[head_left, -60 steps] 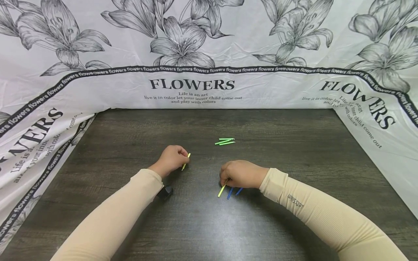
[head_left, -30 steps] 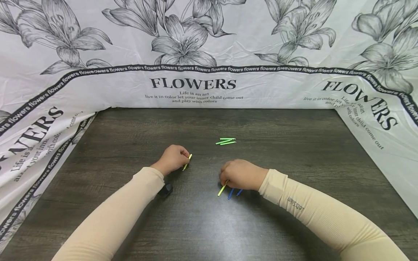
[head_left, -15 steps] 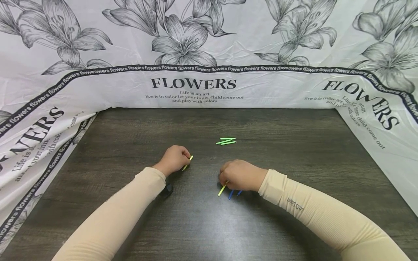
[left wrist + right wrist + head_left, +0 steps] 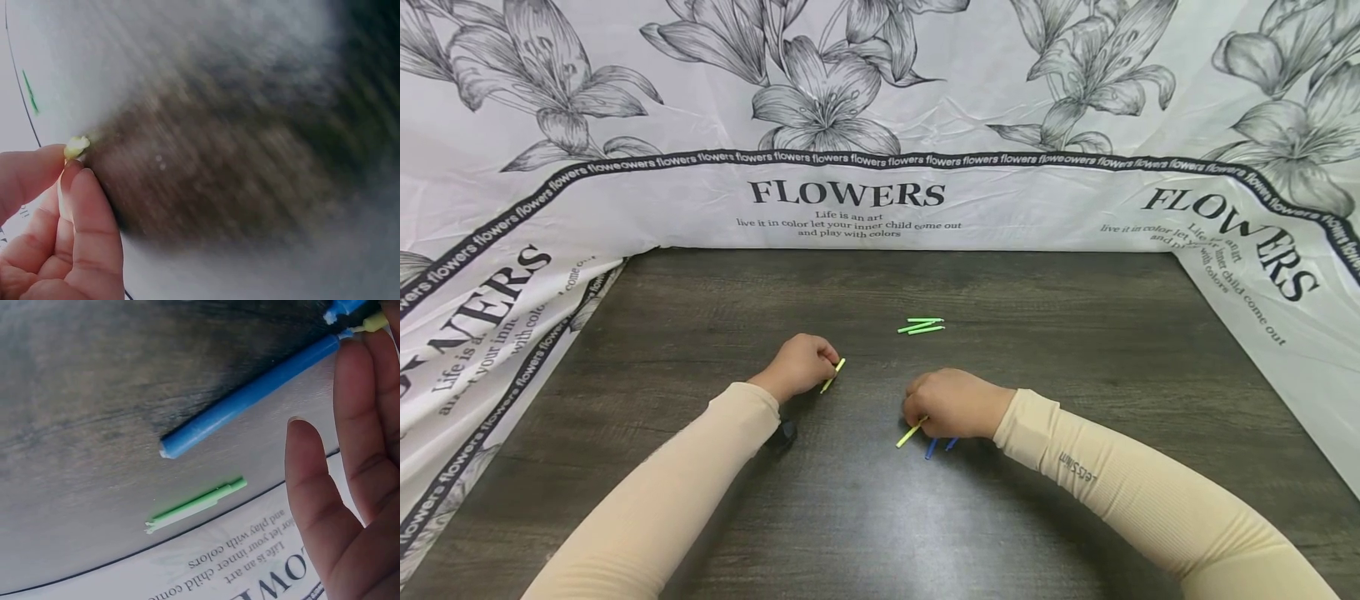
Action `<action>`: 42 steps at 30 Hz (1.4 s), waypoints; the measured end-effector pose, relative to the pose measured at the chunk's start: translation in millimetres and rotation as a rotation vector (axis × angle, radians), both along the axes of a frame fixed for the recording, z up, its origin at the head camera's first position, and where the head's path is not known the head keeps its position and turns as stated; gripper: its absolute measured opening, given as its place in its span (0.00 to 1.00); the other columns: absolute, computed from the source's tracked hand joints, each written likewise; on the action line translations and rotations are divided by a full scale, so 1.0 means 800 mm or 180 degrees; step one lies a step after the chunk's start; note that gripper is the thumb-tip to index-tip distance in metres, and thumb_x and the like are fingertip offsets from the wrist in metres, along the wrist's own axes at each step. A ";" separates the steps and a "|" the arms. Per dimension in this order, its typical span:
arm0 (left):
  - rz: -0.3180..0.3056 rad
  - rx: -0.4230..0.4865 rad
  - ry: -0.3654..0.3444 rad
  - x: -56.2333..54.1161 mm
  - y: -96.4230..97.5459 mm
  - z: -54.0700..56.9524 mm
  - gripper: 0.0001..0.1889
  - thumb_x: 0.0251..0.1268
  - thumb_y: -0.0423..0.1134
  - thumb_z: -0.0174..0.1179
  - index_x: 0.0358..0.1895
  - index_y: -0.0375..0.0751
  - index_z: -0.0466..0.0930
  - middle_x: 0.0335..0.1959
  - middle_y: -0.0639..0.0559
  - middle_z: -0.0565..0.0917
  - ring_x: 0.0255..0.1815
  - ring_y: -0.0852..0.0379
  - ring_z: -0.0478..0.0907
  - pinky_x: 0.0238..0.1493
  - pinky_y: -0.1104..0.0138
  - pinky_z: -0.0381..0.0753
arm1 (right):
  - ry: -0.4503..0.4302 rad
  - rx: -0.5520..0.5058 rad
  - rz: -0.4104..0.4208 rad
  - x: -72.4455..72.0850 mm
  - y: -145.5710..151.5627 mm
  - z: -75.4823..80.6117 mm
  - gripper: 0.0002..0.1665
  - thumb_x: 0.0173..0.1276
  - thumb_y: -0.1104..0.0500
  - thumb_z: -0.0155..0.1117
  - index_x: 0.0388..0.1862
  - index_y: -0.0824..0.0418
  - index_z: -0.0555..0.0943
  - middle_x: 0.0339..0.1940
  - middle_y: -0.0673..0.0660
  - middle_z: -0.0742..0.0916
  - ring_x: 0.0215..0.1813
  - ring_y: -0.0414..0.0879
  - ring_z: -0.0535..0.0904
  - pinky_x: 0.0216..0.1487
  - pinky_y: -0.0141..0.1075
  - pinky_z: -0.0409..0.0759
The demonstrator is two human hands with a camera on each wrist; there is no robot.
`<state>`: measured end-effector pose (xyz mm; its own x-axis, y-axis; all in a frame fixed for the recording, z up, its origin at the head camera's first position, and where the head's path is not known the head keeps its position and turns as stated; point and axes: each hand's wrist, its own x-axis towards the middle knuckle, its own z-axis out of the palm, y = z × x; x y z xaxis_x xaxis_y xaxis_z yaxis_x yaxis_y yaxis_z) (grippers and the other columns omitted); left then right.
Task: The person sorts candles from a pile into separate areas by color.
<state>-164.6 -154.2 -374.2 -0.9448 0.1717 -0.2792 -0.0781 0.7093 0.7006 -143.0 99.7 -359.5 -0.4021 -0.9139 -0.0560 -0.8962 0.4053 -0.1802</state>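
In the head view my left hand (image 4: 799, 367) pinches a thin yellow candle (image 4: 840, 363) between thumb and fingertips; the candle leans over the table. The left wrist view shows that candle's end (image 4: 76, 147) between the tips. My right hand (image 4: 958, 402) is low over the table, fingers bent down, pinching a second yellow candle (image 4: 909, 435) whose lower part sticks out toward the front left. Two blue candles (image 4: 931, 450) lie partly under this hand. In the right wrist view a blue candle (image 4: 250, 397) stretches toward the fingertips, and a wicked yellow tip (image 4: 375, 322) touches them.
Three green candles (image 4: 923, 326) lie close together farther back on the dark wooden table (image 4: 1037, 308). White flower-printed cloth (image 4: 850, 204) borders the table at the back and both sides. A small black object (image 4: 785, 433) sits beneath the left wrist.
The yellow candle at my right hand has turned slightly, its near end shifting left. My left hand with its candle has drifted slightly right in the view. The green candles stay put.
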 end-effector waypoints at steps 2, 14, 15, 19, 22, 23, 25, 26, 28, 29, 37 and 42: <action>0.0001 0.0013 -0.0001 0.000 0.000 0.000 0.10 0.60 0.27 0.57 0.43 0.30 0.82 0.34 0.43 0.83 0.32 0.53 0.77 0.31 0.65 0.76 | -0.0010 -0.0018 0.0003 -0.001 0.001 -0.001 0.11 0.49 0.69 0.67 0.25 0.52 0.83 0.26 0.43 0.79 0.29 0.35 0.74 0.31 0.30 0.74; -0.0014 0.0078 -0.0045 0.002 -0.001 0.001 0.10 0.61 0.27 0.57 0.45 0.29 0.81 0.36 0.43 0.82 0.35 0.52 0.78 0.33 0.64 0.77 | -0.0201 -0.0117 -0.0163 -0.008 0.000 -0.004 0.10 0.51 0.69 0.64 0.26 0.52 0.83 0.25 0.45 0.79 0.28 0.35 0.70 0.30 0.30 0.71; -0.0018 0.0081 -0.0044 0.002 -0.001 0.001 0.11 0.61 0.27 0.57 0.45 0.29 0.81 0.36 0.43 0.82 0.34 0.52 0.78 0.33 0.64 0.77 | -0.0220 -0.0155 -0.0181 -0.009 -0.001 -0.004 0.11 0.52 0.69 0.64 0.27 0.53 0.83 0.26 0.45 0.79 0.28 0.35 0.70 0.31 0.30 0.71; -0.0023 0.0073 -0.0039 0.001 -0.001 0.000 0.11 0.60 0.27 0.57 0.45 0.29 0.81 0.36 0.43 0.82 0.34 0.52 0.77 0.33 0.64 0.77 | -0.0246 -0.0342 -0.0247 -0.013 -0.002 -0.001 0.11 0.53 0.70 0.66 0.30 0.54 0.84 0.28 0.45 0.81 0.29 0.35 0.72 0.33 0.31 0.74; -0.0013 0.0048 -0.0043 0.001 -0.002 0.001 0.11 0.61 0.28 0.58 0.45 0.30 0.81 0.36 0.43 0.82 0.34 0.52 0.77 0.33 0.65 0.76 | -0.0242 -0.0457 -0.0289 -0.017 -0.005 0.000 0.11 0.53 0.70 0.67 0.31 0.54 0.85 0.29 0.45 0.81 0.30 0.34 0.73 0.34 0.31 0.75; -0.0009 0.0038 -0.0041 0.001 -0.002 0.001 0.10 0.61 0.28 0.58 0.45 0.30 0.81 0.35 0.44 0.82 0.34 0.53 0.77 0.33 0.65 0.76 | -0.0236 -0.0482 -0.0305 -0.018 -0.006 0.001 0.11 0.52 0.70 0.67 0.31 0.54 0.85 0.29 0.45 0.81 0.30 0.35 0.72 0.35 0.31 0.75; -0.0012 0.0028 -0.0040 0.002 -0.002 0.001 0.10 0.61 0.28 0.58 0.45 0.30 0.81 0.35 0.44 0.82 0.34 0.53 0.78 0.33 0.64 0.77 | -0.0255 -0.0533 -0.0332 -0.021 -0.009 0.001 0.12 0.52 0.70 0.66 0.31 0.54 0.85 0.29 0.45 0.80 0.30 0.35 0.72 0.35 0.31 0.75; -0.0010 0.0030 -0.0045 0.002 -0.001 0.001 0.10 0.61 0.28 0.59 0.45 0.30 0.81 0.34 0.44 0.82 0.34 0.53 0.78 0.33 0.64 0.76 | -0.0273 -0.0551 -0.0358 -0.023 -0.011 0.001 0.12 0.52 0.70 0.66 0.31 0.54 0.85 0.29 0.45 0.80 0.30 0.35 0.73 0.35 0.30 0.75; -0.0007 0.0038 -0.0057 0.002 -0.002 0.002 0.10 0.61 0.28 0.59 0.45 0.30 0.81 0.34 0.44 0.82 0.34 0.53 0.78 0.33 0.64 0.76 | -0.0348 -0.0581 -0.0419 -0.027 -0.014 0.001 0.11 0.53 0.70 0.66 0.31 0.54 0.85 0.30 0.45 0.81 0.32 0.36 0.75 0.36 0.30 0.75; -0.0010 0.0044 -0.0064 0.002 -0.002 0.002 0.10 0.61 0.28 0.59 0.45 0.30 0.81 0.34 0.44 0.82 0.34 0.53 0.78 0.33 0.64 0.76 | -0.0392 -0.0594 -0.0451 -0.028 -0.017 0.002 0.11 0.53 0.70 0.66 0.31 0.54 0.85 0.31 0.45 0.81 0.33 0.36 0.76 0.37 0.30 0.76; -0.0029 0.0027 -0.0067 0.000 -0.004 0.001 0.10 0.62 0.28 0.59 0.46 0.31 0.81 0.35 0.44 0.82 0.34 0.53 0.78 0.33 0.64 0.77 | -0.0411 -0.0672 -0.0540 -0.041 -0.035 0.003 0.11 0.51 0.69 0.66 0.31 0.55 0.85 0.30 0.46 0.80 0.33 0.38 0.76 0.38 0.30 0.75; -0.0023 0.0009 -0.0062 -0.001 -0.004 0.002 0.11 0.61 0.28 0.59 0.46 0.32 0.82 0.36 0.44 0.82 0.33 0.53 0.77 0.33 0.64 0.77 | -0.0240 -0.0692 -0.0485 -0.047 -0.047 0.001 0.11 0.50 0.69 0.65 0.30 0.56 0.84 0.29 0.48 0.79 0.31 0.38 0.73 0.37 0.31 0.74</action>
<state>-165.0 -157.5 -372.5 -0.9379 0.1794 -0.2970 -0.0866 0.7079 0.7010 -180.2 61.9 -359.1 -0.5381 -0.8370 0.0998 -0.8085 0.4790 -0.3418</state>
